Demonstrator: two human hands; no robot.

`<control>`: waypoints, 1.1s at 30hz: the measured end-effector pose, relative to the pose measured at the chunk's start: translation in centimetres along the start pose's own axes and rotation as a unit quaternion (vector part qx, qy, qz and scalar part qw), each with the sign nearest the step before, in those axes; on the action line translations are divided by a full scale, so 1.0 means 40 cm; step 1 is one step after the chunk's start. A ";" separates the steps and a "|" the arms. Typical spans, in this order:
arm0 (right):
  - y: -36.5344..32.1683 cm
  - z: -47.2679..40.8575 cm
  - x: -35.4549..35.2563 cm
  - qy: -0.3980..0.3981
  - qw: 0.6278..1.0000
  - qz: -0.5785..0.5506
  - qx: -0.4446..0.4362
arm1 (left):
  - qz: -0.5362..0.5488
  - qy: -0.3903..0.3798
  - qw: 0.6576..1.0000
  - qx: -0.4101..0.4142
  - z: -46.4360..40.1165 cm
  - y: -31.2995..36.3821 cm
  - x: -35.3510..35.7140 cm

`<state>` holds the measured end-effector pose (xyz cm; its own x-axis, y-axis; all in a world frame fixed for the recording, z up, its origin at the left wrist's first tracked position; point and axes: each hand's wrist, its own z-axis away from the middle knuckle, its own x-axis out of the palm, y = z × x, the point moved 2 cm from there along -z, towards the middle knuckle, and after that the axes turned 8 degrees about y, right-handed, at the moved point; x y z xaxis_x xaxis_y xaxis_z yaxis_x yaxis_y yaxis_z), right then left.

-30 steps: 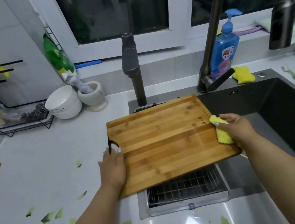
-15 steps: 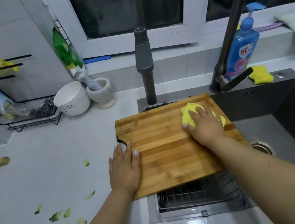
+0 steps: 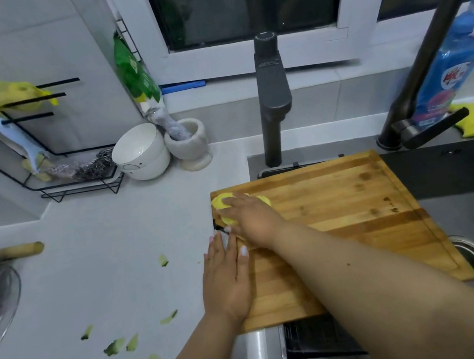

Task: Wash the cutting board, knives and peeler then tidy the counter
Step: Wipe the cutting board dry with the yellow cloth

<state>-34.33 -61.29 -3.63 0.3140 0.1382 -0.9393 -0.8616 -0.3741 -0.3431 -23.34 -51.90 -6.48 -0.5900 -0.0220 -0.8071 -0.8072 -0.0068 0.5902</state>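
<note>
The straight fingers (image 3: 227, 203) of the right hand (image 3: 250, 217) are pressed flat on a yellow sponge (image 3: 220, 202) at the far left corner of the cutting board (image 3: 342, 225). The left hand (image 3: 226, 278) is laid flat, fingers together, on the board's left edge. The board is bridged over the sink (image 3: 458, 178) beside the counter (image 3: 103, 259), its long axis running left to right.

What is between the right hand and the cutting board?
Only the yellow sponge: the right hand presses it flat on the board near its far left corner. The left hand rests directly on the board's left edge.
</note>
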 end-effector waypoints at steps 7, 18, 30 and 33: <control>0.197 0.060 -0.105 0.044 0.990 0.054 0.120 | -0.007 0.003 1.000 -0.017 0.001 0.000 -0.003; 0.386 0.293 -0.169 0.107 0.930 0.114 0.333 | -0.015 0.008 1.000 -0.024 -0.008 0.016 -0.001; 0.048 0.307 -0.014 0.068 0.995 0.015 0.069 | 0.002 0.016 1.000 -0.017 -0.011 0.004 -0.002; 0.176 0.374 -0.066 0.103 0.982 0.032 0.158 | 0.009 0.017 1.000 -0.020 -0.008 0.003 0.003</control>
<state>-47.20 -50.59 -3.55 0.3019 -0.0776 -0.9502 -0.9524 -0.0687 -0.2970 -23.51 -52.24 -6.50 -0.6030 -0.0567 -0.7957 -0.7946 -0.0459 0.6054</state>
